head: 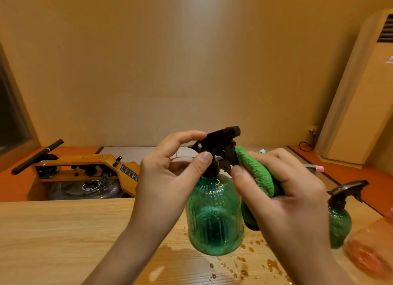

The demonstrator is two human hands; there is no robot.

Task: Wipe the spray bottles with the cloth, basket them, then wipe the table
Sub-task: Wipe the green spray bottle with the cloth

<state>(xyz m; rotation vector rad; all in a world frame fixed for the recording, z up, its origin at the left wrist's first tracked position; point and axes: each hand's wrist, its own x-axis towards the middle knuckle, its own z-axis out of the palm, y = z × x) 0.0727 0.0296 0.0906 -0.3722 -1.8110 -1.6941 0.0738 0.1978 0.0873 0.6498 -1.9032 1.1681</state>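
A green ribbed spray bottle (214,214) with a black trigger head is held up over the wooden table (63,231). My left hand (170,174) pinches its black head and neck from the left. My right hand (282,191) grips a folded green cloth (255,172) and presses it against the trigger side of the head. A second green spray bottle (339,221) stands on the table to the right, partly hidden by my right wrist. Water drops and a wet patch (244,261) lie on the table below the held bottle.
An orange, blurred plastic object (370,246) sits at the table's right edge. Beyond the table's far edge stands a yellow machine with a black handle (85,167) on the floor. A tall air conditioner (361,93) stands at the right wall.
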